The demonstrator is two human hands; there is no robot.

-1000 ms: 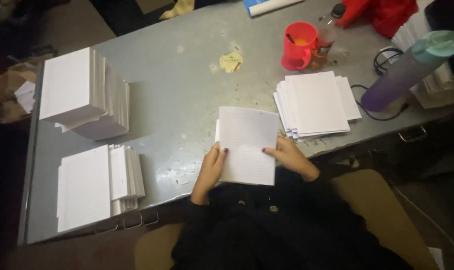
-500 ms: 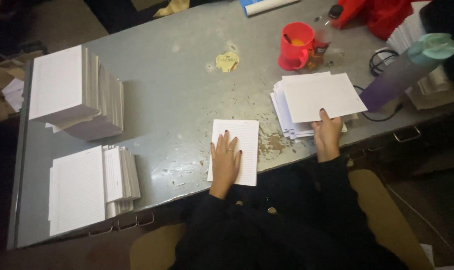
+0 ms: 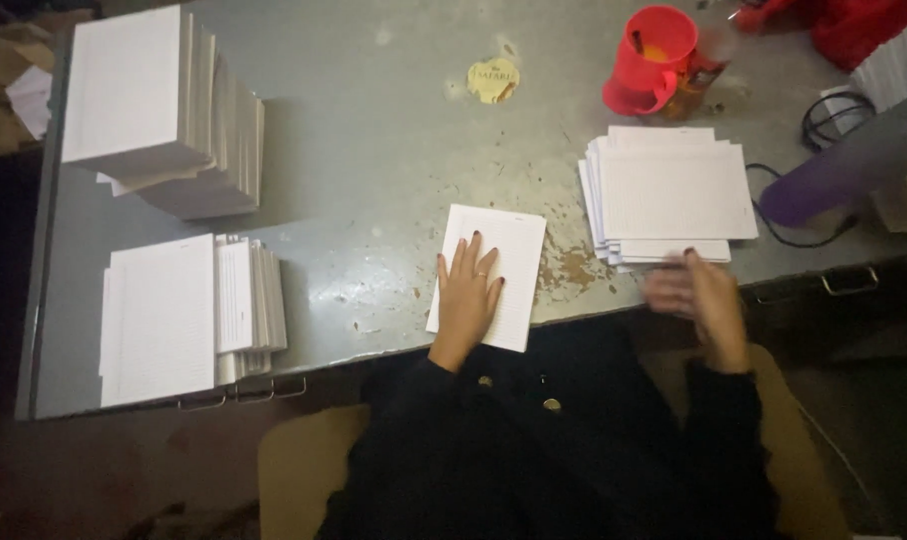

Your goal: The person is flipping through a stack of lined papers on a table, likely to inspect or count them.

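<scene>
The left hand [image 3: 468, 297] lies flat with its fingers spread, palm down on a folded white sheet [image 3: 489, 275] that rests on the grey metal table [image 3: 374, 150] — the hand covers the sheet's left half, its right half bare. The right hand [image 3: 699, 297] hovers at the table's near edge, blurred, so whether its fingers are spread or curled cannot be told; it holds nothing that shows. Its fingertips are just at the near edge of a stack of white sheets [image 3: 671, 192], which lies right of the folded sheet and apart from it.

Beyond that stack stands a red mug [image 3: 652, 58], and to the stack's right lie a black cable [image 3: 834, 112] and a purple bottle [image 3: 824, 185] on its side. Far ahead of the left hand sits a small yellow scrap [image 3: 494, 80]. Well to its left — two piles of white folded sheets: a tall leaning one [image 3: 154, 105] farther off, a lower one [image 3: 179, 315] nearer the table's edge.
</scene>
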